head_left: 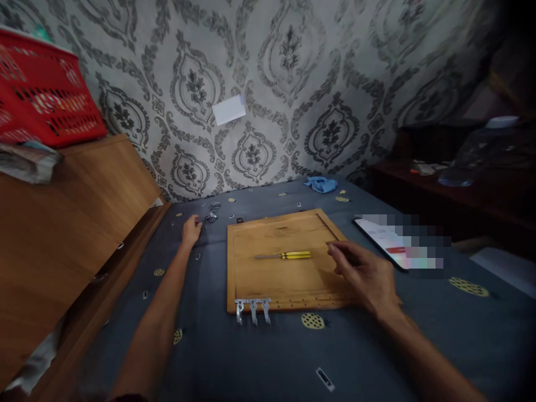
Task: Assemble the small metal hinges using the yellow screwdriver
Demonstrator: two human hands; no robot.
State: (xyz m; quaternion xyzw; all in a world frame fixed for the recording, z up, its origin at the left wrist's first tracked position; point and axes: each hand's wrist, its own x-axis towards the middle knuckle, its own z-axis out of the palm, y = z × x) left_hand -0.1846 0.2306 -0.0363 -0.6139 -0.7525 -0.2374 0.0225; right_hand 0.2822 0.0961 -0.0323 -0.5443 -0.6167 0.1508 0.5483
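Observation:
A framed wooden board lies flat on the dark patterned cloth. Across its middle rests a screwdriver with a yellow and black handle. Three silver metal clips sit in a row along the board's near left edge, their ends overhanging. My left hand is beyond the board's left side, fingers curled beside a small pile of shiny metal pieces. Over the board's right part, my right hand is closed, thumb and fingertips together. Whatever either hand may hold is too small to make out.
A phone lies right of the board, partly pixelated. Farther back is a blue crumpled bag. On the left, a wooden cabinet carries a red basket. A plastic bottle stands at right; the patterned wall is behind.

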